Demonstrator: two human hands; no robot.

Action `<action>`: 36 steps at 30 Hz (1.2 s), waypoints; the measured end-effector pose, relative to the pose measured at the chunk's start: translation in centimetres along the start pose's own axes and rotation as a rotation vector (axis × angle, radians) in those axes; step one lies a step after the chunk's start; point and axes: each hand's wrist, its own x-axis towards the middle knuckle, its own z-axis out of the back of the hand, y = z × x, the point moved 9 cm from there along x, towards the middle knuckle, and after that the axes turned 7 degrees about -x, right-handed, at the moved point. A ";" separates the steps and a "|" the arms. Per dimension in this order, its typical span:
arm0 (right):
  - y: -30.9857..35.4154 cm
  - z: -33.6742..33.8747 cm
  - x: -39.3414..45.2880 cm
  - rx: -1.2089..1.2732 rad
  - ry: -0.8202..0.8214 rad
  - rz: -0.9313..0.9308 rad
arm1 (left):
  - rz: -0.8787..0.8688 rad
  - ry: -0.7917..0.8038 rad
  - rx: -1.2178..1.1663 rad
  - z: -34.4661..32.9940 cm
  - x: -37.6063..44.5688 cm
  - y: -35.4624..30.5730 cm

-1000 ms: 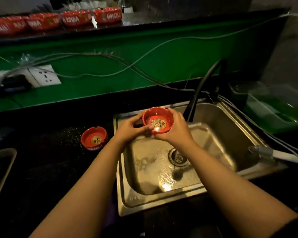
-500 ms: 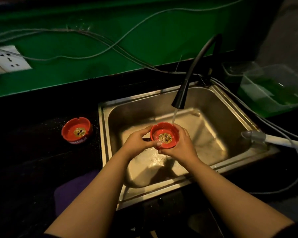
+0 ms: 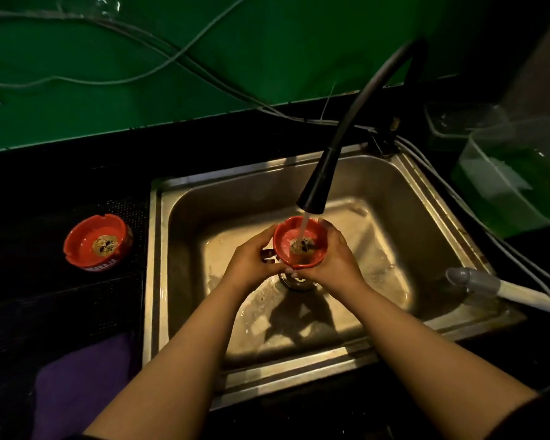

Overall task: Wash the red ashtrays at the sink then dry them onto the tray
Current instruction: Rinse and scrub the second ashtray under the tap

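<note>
Red plastic fills the middle of my view: the ashtray (image 3: pixel 300 243) sits cupped between both hands over the steel sink (image 3: pixel 391 185), mouth up, directly under the black faucet (image 3: pixel 315 185). A thin stream of water (image 3: pixel 303 226) falls straight into its bowl and lands on the round printed emblem at the bottom.

My left hand (image 3: pixel 251 262) curls round the ashtray's left wall, fingers wrapped underneath and thumb up near the rim. My right hand (image 3: pixel 334 258) does the same on the right wall, fingers bent round the far side, so both are clamped on the same piece. How the fingertips lie beneath the base I cannot tell; the ashtray hides them.

What matters for the next move is that the ashtray lies level between the two palms, with its opening facing the spout and the drain (image 3: pixel 297 281) just below it. I judge that either hand could tip it; the notch in the near rim points back toward me, so pouring out forward or sideways looks easiest. The right hand seems to carry slightly more of the wall.

A second ashtray (image 3: pixel 97 242) rests upright on the dark counter (image 3: pixel 45 312) left of the sink, well apart from my hands and closer to the left one. A purple cloth (image 3: pixel 77 385) lies near the bottom left edge. No tray is in view, so drying looks some way off.
</note>
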 end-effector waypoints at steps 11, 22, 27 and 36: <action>-1.2 0.1 0.1 0.012 0.065 0.012 | -0.017 -0.117 0.048 -0.6 -0.4 1.8; 0.7 -1.1 1.5 0.018 0.061 0.052 | -0.030 -0.152 0.022 1.5 -0.2 0.8; -0.9 -1.2 0.6 0.015 0.096 0.031 | -0.005 -0.129 0.072 0.4 -0.6 2.3; -0.8 -0.1 1.5 0.071 0.058 0.035 | -0.025 -0.124 0.031 0.0 1.0 1.5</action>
